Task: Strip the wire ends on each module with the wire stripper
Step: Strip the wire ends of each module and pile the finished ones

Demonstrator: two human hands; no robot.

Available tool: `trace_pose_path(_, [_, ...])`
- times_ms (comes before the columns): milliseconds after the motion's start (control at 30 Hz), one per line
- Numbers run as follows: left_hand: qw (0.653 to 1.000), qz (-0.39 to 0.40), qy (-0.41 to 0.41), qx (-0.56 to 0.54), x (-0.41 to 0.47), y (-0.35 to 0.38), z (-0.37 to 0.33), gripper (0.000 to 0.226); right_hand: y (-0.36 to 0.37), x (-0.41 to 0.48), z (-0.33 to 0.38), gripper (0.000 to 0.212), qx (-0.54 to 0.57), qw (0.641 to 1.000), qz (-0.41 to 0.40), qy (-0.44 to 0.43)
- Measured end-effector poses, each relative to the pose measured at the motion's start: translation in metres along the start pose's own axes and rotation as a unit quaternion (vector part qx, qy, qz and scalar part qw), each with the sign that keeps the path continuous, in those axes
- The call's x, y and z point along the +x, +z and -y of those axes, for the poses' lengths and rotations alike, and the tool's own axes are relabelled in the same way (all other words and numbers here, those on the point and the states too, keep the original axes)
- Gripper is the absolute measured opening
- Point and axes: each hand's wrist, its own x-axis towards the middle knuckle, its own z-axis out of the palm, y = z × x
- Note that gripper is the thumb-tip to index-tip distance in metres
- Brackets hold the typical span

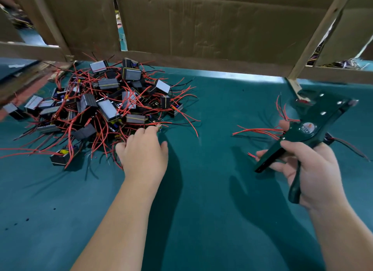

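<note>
- One wire stripper (308,129), dark green, is being held in the air over the right side of the bench (201,200), at about 3 o'clock in the view.
- Its long axis is running diagonally, with the head pointing away from the person toward 1 o'clock. Its two handles are splaying apart toward 6 and 8 o'clock.
- The right hand (310,170) is gripping the tool. The thumb is lying over the upper handle and the fingers are curling round the lower one.
- One large pile of modules (101,107) is lying at 10 o'clock on the bench. The modules are black blocks with grey faces, knotted in red and black wires. Well over twenty are showing, but the tangle is preventing an exact count.
- The left hand (143,155) is reaching palm down into the pile's 5 o'clock edge. Its fingers are slightly spread with the tips touching the wires, and the thumb is standing apart. The forefinger is touching a small module (159,127).
- A second, smaller cluster of red wires (260,131) is lying behind the stripper. One black module is peeking out at its 4 o'clock side, and any others are hidden.
- A cardboard wall (201,24) in a wooden frame is standing at 12 o'clock.
</note>
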Motion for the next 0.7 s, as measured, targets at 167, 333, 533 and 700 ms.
trace_pose_path(167, [0.999,-0.029,-0.034,0.013,0.006,0.005,0.001,0.033,0.009,-0.005,-0.005,0.028,0.023,0.998,0.038,0.034])
trace_pose_path(333, [0.987,-0.137,-0.039,-0.077,0.015,0.002,0.004,0.014,0.014,-0.011,-0.009,0.029,0.036,0.996,0.064,0.053])
trace_pose_path(533, [0.993,-0.079,0.007,-0.085,0.018,0.006,0.01,0.033,0.018,-0.012,-0.009,0.027,0.058,0.992,0.077,0.084])
trace_pose_path(700, [0.993,-0.1,-0.029,-0.055,0.021,0.004,0.014,0.006,0.018,-0.011,-0.01,0.03,0.066,0.99,0.079,0.098])
